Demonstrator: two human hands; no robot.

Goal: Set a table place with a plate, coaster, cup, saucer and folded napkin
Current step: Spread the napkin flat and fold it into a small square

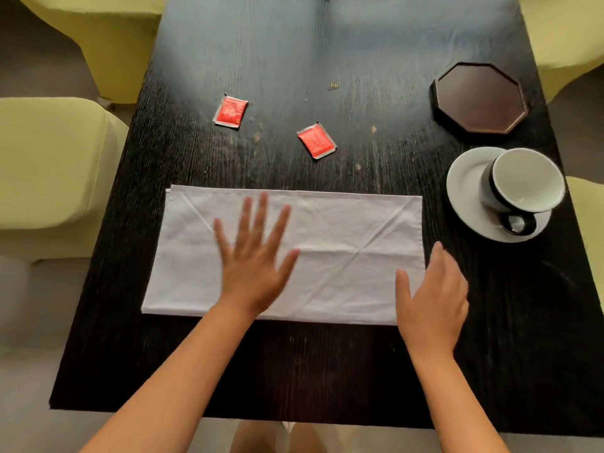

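A white cloth napkin (343, 243), folded into a wide rectangle, lies flat on the dark wooden table (294, 364). My left hand (255, 256) rests on its left half, fingers spread, palm down. My right hand (431, 295) sits at the napkin's lower right corner, fingers apart and slightly curled, holding nothing that I can see. At the right, a cup (523, 181), white inside and dark outside, lies tipped on a white saucer (467, 191). Behind them sits a dark octagonal coaster (480, 98). No plate is in view.
Two red sachets (230, 112) (316, 139) lie on the table behind the napkin. Yellow-green upholstered chairs (49, 165) stand along the left side and at the right edge. The table's front edge runs close to my body.
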